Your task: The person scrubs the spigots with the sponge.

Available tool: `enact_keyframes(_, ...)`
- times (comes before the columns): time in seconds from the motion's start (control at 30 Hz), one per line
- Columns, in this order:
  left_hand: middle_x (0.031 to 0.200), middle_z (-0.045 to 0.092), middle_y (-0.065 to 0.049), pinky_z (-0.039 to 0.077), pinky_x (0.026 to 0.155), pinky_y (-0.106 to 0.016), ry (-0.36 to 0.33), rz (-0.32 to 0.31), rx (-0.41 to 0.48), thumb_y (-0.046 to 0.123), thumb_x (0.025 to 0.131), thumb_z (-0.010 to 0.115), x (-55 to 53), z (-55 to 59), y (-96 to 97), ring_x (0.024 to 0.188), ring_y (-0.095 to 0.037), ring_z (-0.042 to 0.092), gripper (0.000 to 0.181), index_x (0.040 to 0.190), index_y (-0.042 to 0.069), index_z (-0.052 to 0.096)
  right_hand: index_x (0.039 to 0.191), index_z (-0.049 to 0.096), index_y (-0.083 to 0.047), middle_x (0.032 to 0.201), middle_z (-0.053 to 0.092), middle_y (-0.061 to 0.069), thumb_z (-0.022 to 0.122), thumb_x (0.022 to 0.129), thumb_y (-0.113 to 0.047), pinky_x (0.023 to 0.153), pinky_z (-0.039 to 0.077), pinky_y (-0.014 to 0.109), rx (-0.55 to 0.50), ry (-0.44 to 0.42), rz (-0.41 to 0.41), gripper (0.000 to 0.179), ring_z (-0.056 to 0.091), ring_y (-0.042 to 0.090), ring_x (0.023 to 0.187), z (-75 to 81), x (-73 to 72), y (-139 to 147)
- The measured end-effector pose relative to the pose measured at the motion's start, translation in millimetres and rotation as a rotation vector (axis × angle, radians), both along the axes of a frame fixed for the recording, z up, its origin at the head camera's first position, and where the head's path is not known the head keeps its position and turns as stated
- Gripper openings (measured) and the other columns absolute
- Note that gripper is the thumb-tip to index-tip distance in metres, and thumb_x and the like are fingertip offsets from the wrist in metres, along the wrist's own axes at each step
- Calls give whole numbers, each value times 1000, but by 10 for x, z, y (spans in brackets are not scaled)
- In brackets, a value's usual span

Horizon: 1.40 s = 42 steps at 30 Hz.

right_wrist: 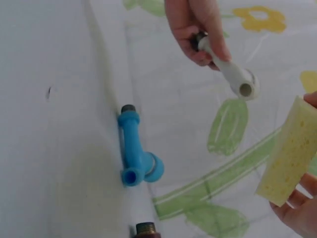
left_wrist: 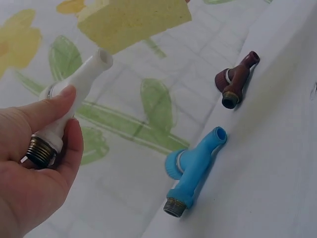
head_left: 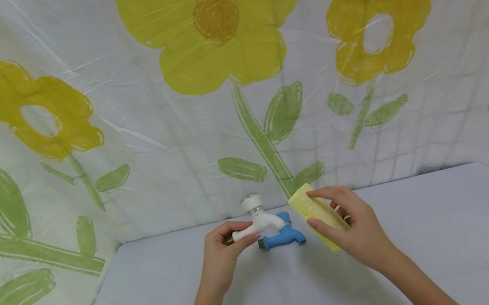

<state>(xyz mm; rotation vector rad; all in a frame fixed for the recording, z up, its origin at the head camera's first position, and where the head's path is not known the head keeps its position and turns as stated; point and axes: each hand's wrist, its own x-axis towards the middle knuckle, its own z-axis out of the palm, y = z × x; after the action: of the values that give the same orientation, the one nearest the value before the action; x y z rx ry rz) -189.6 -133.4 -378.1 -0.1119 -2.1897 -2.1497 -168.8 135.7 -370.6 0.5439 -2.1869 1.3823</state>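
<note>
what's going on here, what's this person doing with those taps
A person holds a white tap in the left hand, pinched between fingers and thumb, and a yellow sponge in the right hand. Both are held up off the white table, and the right wrist view shows a gap between sponge and tap. A blue tap and a dark red-brown tap lie on the table, with neither hand on them.

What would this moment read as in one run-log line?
left hand: holds white tap | right hand: holds yellow sponge, apart from white tap | on table: blue tap, dark red tap
</note>
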Motion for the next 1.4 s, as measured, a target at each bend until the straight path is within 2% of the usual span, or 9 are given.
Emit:
enact_keyframes(0.17, 109, 72, -9, 62, 75, -25, 1, -31, 18, -10, 82, 83, 39, 19, 89, 83, -13, 71, 25, 106, -9, 77, 130, 73, -25, 128, 67, -1, 87, 88, -13, 72, 51, 29, 55, 4, 4, 46, 57, 14, 101, -11, 37, -78)
enact_keyframes(0.33, 110, 74, -11, 62, 73, -23, 6, -48, 7, -9, 82, 84, 66, 39, 150, 75, -11, 71, 21, 103, -7, 79, 128, 75, -25, 130, 65, 2, 89, 86, -20, 83, 53, 40, 154, 23, -29, 45, 61, 28, 119, -16, 86, -138)
enact_keyframes(0.43, 110, 75, -11, 61, 73, -22, 6, -48, 7, -8, 82, 85, 85, 58, 167, 77, -10, 71, 22, 104, -6, 79, 127, 76, -24, 128, 65, 4, 91, 83, -20, 80, 53, 40, 211, 76, -75, 46, 61, 32, 116, -16, 101, -154)
enact_keyframes(0.63, 105, 76, -11, 63, 81, -26, -11, -91, 40, -6, 84, 84, 109, 103, 159, 79, -13, 75, 28, 111, -9, 77, 125, 76, -23, 125, 65, 6, 92, 80, -18, 75, 54, 36, 242, 149, -129, 48, 59, 27, 112, -14, 104, -152)
enact_keyframes(0.77, 106, 75, -9, 63, 89, -30, -19, -183, 112, -4, 91, 79, 114, 108, 132, 84, -13, 76, 34, 120, -17, 69, 124, 77, -20, 124, 65, 10, 92, 78, -16, 74, 54, 39, 247, 203, -164, 49, 58, 26, 108, 1, 82, -129)
enact_keyframes(0.9, 120, 73, -8, 61, 97, -36, -2, -296, 225, -1, 100, 68, 107, 86, 105, 97, -16, 77, 38, 131, -21, 60, 124, 77, -18, 125, 65, 13, 92, 77, -14, 74, 52, 41, 245, 222, -191, 49, 57, 26, 104, 20, 58, -100)
enact_keyframes(1.0, 127, 72, -6, 59, 101, -38, 13, -349, 290, 0, 104, 62, 97, 67, 92, 105, -18, 76, 38, 137, -20, 57, 124, 77, -17, 125, 65, 14, 92, 77, -13, 73, 52, 40, 241, 228, -208, 50, 57, 27, 103, 25, 50, -92)
enact_keyframes(1.23, 128, 71, -5, 58, 102, -37, 39, -386, 340, 1, 106, 60, 101, 45, 110, 106, -17, 76, 40, 141, -19, 53, 123, 77, -17, 125, 63, 17, 93, 73, -13, 66, 52, 34, 240, 301, -233, 53, 54, 23, 96, -26, 74, -182)
enact_keyframes(1.4, 130, 70, -7, 58, 102, -37, 53, -397, 330, 0, 105, 60, 106, 45, 141, 107, -18, 75, 42, 141, -21, 51, 123, 76, -16, 124, 63, 20, 95, 71, -14, 65, 54, 37, 284, 355, -240, 56, 55, 28, 96, -9, 63, -163)
